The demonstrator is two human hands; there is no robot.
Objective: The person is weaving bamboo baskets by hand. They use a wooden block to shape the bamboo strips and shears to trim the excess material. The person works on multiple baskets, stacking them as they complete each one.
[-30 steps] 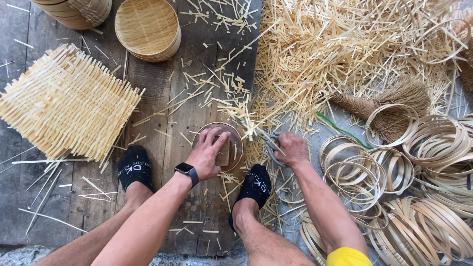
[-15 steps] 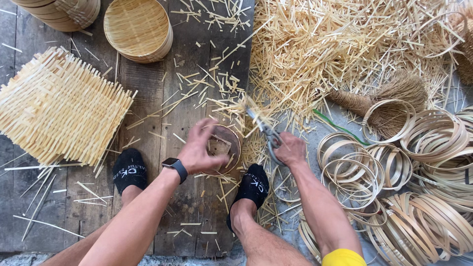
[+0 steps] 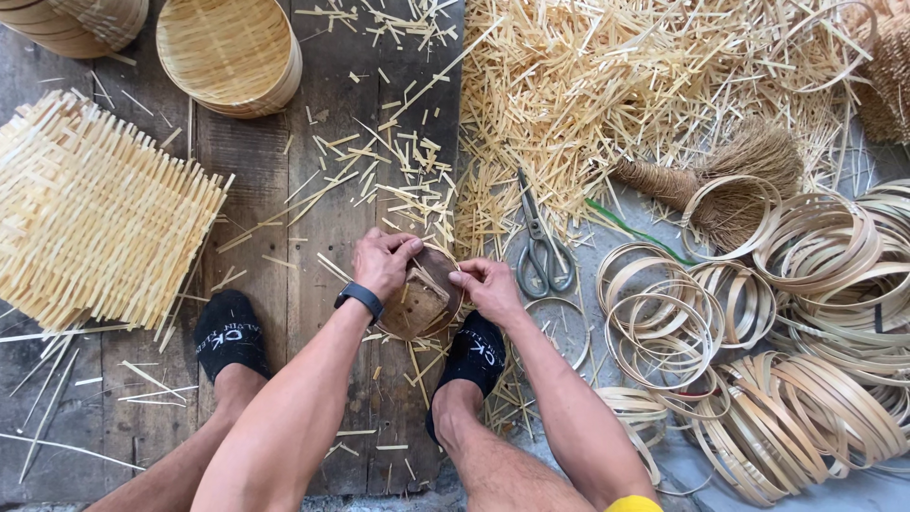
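Head view, left hand (image 3: pixel 382 263) and right hand (image 3: pixel 486 287) grip small round basket (image 3: pixel 422 299), its rim partly hidden by fingers

scissors (image 3: pixel 542 248) now lying on the floor, right hand (image 3: pixel 488 287) moved onto small round basket (image 3: pixel 422 296) beside left hand (image 3: pixel 382 262)

A single head-worn camera looks almost straight down, close over the dark wooden plank floor (image 3: pixel 284 199). Only this one view exists, so nothing is shared.
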